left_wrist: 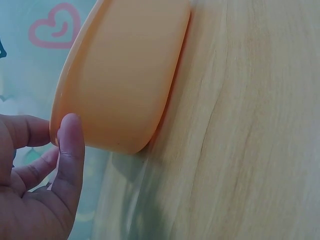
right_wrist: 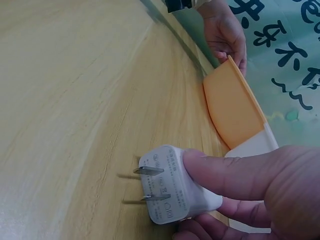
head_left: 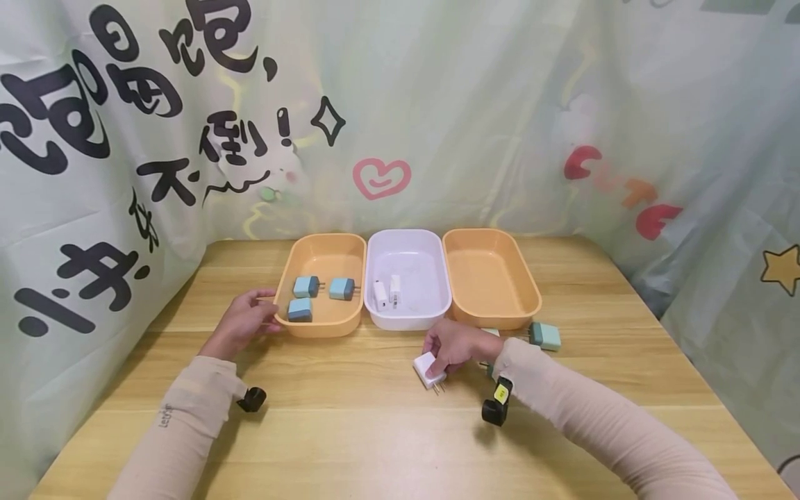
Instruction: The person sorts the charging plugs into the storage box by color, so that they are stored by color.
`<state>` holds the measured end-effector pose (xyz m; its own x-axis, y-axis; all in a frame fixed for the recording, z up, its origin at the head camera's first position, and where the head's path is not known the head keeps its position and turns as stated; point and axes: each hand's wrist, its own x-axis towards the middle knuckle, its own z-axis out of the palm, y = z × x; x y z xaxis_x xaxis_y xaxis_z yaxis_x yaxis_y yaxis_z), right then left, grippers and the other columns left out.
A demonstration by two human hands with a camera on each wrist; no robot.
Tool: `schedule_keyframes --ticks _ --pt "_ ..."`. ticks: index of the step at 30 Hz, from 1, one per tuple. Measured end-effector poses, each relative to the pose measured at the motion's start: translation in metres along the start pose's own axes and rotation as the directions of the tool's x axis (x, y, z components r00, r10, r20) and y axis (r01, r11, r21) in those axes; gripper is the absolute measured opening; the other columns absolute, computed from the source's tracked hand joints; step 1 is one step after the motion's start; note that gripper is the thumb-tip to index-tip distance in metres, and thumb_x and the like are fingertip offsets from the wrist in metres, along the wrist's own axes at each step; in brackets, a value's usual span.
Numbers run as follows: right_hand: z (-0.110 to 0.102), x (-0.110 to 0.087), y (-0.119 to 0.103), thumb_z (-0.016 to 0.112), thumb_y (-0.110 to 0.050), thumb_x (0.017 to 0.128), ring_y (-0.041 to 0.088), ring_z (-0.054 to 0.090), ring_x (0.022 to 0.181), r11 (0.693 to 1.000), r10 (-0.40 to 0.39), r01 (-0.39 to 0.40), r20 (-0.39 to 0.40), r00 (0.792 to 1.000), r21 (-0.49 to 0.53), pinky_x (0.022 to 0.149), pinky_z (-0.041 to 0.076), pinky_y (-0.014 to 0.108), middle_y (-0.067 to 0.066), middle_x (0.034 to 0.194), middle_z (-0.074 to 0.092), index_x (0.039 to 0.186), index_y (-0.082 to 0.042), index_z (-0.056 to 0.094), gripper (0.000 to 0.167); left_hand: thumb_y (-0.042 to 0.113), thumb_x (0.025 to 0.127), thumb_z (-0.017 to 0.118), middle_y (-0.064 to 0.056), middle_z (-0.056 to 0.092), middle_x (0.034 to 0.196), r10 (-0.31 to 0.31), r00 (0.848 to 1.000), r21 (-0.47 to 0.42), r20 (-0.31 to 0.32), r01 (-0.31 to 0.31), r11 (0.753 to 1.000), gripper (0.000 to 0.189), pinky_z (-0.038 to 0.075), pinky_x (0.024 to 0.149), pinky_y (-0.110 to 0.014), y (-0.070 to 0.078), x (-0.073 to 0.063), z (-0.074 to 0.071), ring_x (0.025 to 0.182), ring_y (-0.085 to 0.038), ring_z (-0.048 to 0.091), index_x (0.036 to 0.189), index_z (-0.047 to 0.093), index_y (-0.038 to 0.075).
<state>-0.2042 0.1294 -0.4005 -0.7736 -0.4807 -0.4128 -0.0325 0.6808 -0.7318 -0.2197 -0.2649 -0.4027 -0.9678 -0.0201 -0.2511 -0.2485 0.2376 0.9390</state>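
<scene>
My left hand (head_left: 245, 321) pinches the rim of the left orange tray (head_left: 321, 328) at its near left corner, with the thumb outside in the left wrist view. Several blue plug chargers (head_left: 300, 310) lie in that tray. Between thumb and fingers, my right hand (head_left: 459, 344) holds a white plug charger (right_wrist: 167, 185) low over the table, in front of the trays. Its two metal prongs point away from the palm in the right wrist view. In the white tray (head_left: 409, 321) beside the orange one lie two slim white chargers (head_left: 381, 295).
A second orange tray (head_left: 496, 322) stands at the right of the row. A green charger (head_left: 546, 336) lies by its near right corner, and other green pieces (head_left: 491, 332) are partly hidden by my right wrist. A printed curtain (head_left: 481, 139) hangs behind the wooden table (head_left: 350, 430).
</scene>
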Motion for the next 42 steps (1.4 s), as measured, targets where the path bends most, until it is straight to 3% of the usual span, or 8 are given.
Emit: schedule_keyframes --ticks 12,17,23,32,42 --pt "-0.002 -0.002 -0.004 0.083 0.004 0.068 0.016 0.055 0.07 0.997 -0.051 0.053 0.026 0.998 -0.052 0.056 0.049 0.021 0.007 0.079 0.057 0.081 -0.003 0.057 0.03 0.003 0.097 0.047 -0.022 0.051 0.111 0.039 0.999 0.002 0.0 -0.039 0.999 0.049 0.059 0.071 -0.029 -0.002 0.0 -0.002 0.073 -0.016 0.063 0.142 0.032 -0.007" --pt "0.002 0.002 0.0 0.082 0.005 0.069 0.016 0.054 0.069 0.998 -0.065 0.064 0.028 0.998 0.024 0.055 0.047 0.021 0.007 0.077 0.057 0.083 -0.002 0.057 0.029 0.004 0.097 0.047 -0.022 0.052 0.11 0.014 1.0 0.011 0.0 -0.014 1.0 0.05 0.059 0.073 -0.03 -0.003 -0.004 -0.002 0.075 -0.018 0.062 0.144 0.031 -0.007" --pt "-0.002 0.002 0.0 0.073 0.012 0.074 0.021 0.06 0.072 0.976 -0.043 0.023 0.089 0.995 0.215 0.06 0.057 0.03 0.012 0.084 0.057 0.095 0.004 0.059 0.026 0.007 0.098 0.048 -0.022 0.05 0.112 0.018 1.0 0.01 0.003 -0.018 1.0 0.051 0.059 0.073 -0.029 -0.002 -0.004 -0.001 0.079 -0.018 0.061 0.145 0.031 -0.006" --pt "-0.012 0.002 -0.006 0.07 0.009 0.079 0.02 0.062 0.078 0.977 -0.045 0.012 0.153 0.987 0.214 0.063 0.057 0.029 0.012 0.089 0.06 0.102 0.005 0.063 0.025 0.006 0.098 0.048 -0.023 0.05 0.114 0.005 1.0 0.002 0.002 -0.005 1.0 0.05 0.059 0.073 -0.029 0.001 -0.001 -0.001 0.078 -0.017 0.061 0.144 0.031 -0.005" --pt "-0.02 0.002 -0.017 0.065 0.01 0.084 0.024 0.064 0.08 0.96 -0.06 0.002 0.197 0.979 0.279 0.069 0.059 0.038 0.015 0.094 0.062 0.107 0.011 0.063 0.024 0.005 0.098 0.048 -0.023 0.051 0.114 0.018 1.0 -0.005 0.005 -0.018 1.0 0.05 0.059 0.072 -0.029 -0.001 0.0 -0.001 0.077 -0.017 0.062 0.143 0.032 -0.006"
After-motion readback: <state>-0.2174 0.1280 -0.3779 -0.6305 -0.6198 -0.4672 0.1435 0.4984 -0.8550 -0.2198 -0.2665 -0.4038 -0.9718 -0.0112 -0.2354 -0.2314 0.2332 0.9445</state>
